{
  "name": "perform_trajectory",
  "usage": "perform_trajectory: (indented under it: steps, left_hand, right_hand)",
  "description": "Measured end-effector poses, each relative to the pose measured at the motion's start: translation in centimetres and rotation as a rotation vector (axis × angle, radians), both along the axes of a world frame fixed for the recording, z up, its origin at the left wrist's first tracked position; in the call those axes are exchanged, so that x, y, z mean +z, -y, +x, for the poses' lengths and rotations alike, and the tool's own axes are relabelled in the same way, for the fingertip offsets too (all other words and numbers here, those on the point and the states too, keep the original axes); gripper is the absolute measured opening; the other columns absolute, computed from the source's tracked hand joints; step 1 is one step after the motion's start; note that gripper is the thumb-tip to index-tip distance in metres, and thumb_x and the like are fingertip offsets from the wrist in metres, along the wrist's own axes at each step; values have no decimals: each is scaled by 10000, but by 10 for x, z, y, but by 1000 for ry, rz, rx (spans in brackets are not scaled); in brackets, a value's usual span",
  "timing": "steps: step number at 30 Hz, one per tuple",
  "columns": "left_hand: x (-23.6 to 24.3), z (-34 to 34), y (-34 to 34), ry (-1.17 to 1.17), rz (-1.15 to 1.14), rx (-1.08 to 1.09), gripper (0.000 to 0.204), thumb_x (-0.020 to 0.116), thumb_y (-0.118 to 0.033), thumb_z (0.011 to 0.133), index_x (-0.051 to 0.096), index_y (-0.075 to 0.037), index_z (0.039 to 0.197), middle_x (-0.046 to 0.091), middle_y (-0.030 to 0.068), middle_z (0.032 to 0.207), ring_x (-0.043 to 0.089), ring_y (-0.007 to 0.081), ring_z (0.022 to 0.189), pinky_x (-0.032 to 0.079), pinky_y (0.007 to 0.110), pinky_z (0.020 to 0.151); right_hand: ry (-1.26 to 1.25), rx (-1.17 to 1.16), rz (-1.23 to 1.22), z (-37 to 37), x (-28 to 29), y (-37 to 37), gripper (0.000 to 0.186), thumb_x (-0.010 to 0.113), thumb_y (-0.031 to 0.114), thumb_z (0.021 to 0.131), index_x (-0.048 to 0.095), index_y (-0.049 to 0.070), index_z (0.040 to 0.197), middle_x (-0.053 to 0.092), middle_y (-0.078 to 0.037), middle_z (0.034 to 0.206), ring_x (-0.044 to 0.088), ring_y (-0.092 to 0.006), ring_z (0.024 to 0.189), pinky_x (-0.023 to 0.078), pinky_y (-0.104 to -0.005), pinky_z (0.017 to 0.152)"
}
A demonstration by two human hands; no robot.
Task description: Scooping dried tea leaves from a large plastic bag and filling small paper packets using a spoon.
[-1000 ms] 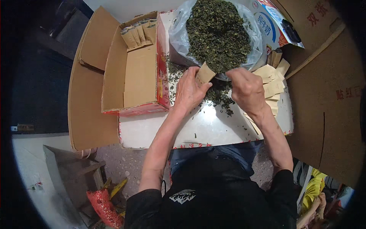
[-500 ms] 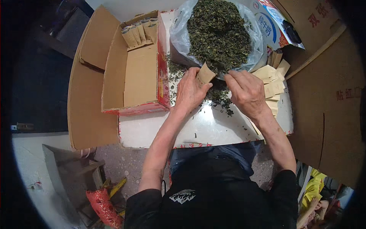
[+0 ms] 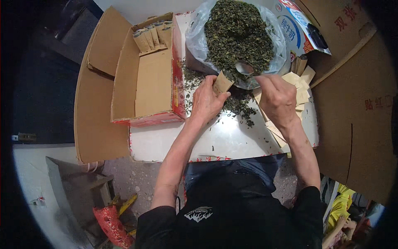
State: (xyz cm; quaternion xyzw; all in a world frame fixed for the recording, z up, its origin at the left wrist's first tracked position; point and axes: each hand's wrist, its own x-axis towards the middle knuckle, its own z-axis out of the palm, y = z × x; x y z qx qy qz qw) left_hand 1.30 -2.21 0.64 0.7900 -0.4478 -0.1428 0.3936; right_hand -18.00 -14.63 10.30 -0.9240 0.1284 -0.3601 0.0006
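Observation:
My left hand (image 3: 206,99) is closed round a small brown paper packet (image 3: 223,83), its top open and tilted toward the right. In my right hand (image 3: 277,97) is a metal spoon (image 3: 244,68), its bowl over the near edge of the dried leaves. The bowl of the spoon shows shiny, and I cannot make out leaves in it. A large heap of dark green dried leaves (image 3: 238,35) fills a clear plastic bag (image 3: 196,35) just beyond both hands. Loose leaves (image 3: 241,108) lie scattered on the white tabletop (image 3: 226,141) below them.
To the left stands an open cardboard box (image 3: 153,83) with several upright filled packets (image 3: 151,38) at its far end. Flat paper packets (image 3: 296,83) lie piled on the right. A printed carton (image 3: 296,27) and a big cardboard sheet (image 3: 352,91) border the right side.
My right hand has drawn back to the right and lifted, bringing the spoon's bowl into sight. The packet in my left hand now shows its open mouth; that hand has barely shifted.

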Motion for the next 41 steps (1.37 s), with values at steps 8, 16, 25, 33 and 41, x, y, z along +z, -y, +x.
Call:
perform_trajectory:
  steps: [8, 16, 25, 33, 41]
  left_hand:
    - [-3, 2, -1, 23, 6, -2, 585, 867, -253, 861, 603, -17, 1327, 736, 166, 948, 704, 273, 788, 581, 424, 803]
    - [-5, 4, 1, -4, -35, -8, 582, 871, -251, 861, 604, -19, 1324, 733, 163, 966, 694, 262, 787, 575, 414, 810]
    - [9, 6, 3, -132, 48, -27, 619, 850, -263, 852, 573, 15, 1331, 698, 259, 1203, 701, 444, 1094, 551, 502, 966]
    - [11, 5, 8, -149, 47, -34, 625, 855, -248, 845, 575, 28, 1330, 697, 262, 1173, 706, 429, 1040, 555, 499, 934]
    - [27, 2, 5, -148, 123, -23, 666, 867, -261, 839, 577, 26, 1364, 702, 254, 1170, 726, 373, 1025, 558, 486, 935]
  right_hand:
    - [-57, -126, 247, -11, 1, 10, 122, 718, -30, 903, 755, 31, 1002, 761, -167, 889, 762, -337, 783, 583, -402, 681]
    - [-93, -158, 343, 8, -2, 15, 86, 714, -12, 906, 774, 10, 962, 775, -177, 864, 767, -339, 756, 592, -420, 706]
    - [67, -212, 553, 36, -32, 17, 127, 734, 30, 932, 817, 15, 1027, 795, -146, 830, 767, -201, 695, 579, -337, 658]
    - [191, -281, 910, 49, -47, 21, 143, 721, 58, 976, 825, 4, 1056, 788, -63, 787, 715, -91, 663, 553, -272, 599]
    - [318, -255, 1118, 49, -56, 23, 160, 715, 84, 1009, 819, 16, 1109, 785, -48, 841, 707, -82, 694, 529, -248, 571]
